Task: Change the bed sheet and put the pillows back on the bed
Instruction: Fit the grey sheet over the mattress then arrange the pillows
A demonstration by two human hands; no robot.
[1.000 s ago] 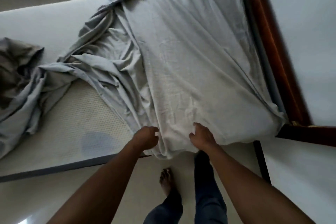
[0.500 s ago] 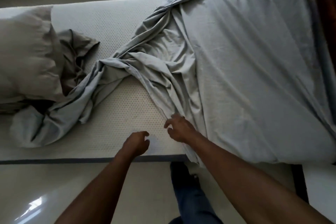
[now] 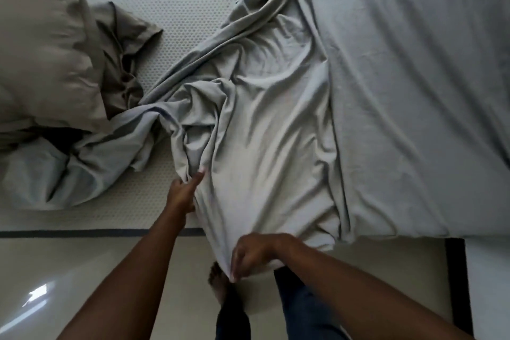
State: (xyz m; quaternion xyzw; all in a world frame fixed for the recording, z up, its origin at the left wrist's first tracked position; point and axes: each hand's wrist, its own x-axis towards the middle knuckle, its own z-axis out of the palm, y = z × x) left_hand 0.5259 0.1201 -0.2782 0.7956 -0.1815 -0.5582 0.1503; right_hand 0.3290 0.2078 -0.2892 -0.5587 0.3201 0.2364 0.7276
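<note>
Head view: bare mattress [image 3: 179, 8], grey sheet [image 3: 400, 91] half spread, glossy floor [image 3: 69, 270].

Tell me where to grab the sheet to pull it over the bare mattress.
Take the sheet by its bunched left end, by the pillow, reaching from the near edge: the slack gathers there, while the right half lies flat.

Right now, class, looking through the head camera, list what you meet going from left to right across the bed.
pillow → left hand, pinching a fold → right hand, gripping a hanging edge → smooth, spread part of the sheet
</note>
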